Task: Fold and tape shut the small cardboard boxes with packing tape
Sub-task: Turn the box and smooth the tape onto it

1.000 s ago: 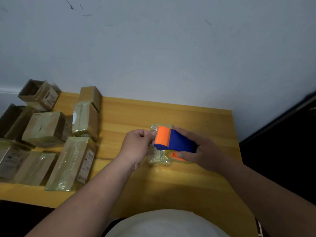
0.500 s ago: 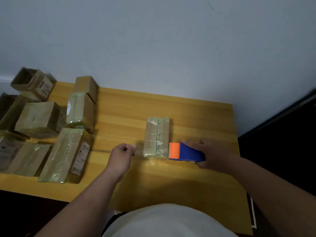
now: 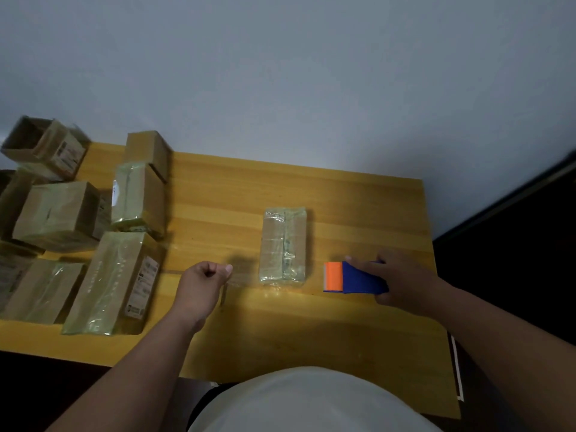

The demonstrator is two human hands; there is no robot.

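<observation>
**Taped box lies between the hands**

Head view: the taped box (image 3: 284,244) lies mid-table (image 3: 358,210), long axis toward the far edge. The right hand (image 3: 402,283) grips the tape dispenser (image 3: 353,277), orange end facing the box. The left hand (image 3: 202,280) is curled, pinching a clear tape strip (image 3: 232,277).

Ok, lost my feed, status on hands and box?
Left hand fisted, maybe pinching tape. Right hand grips dispenser. Box taped, lying between them. Nothing blocking.
</observation>
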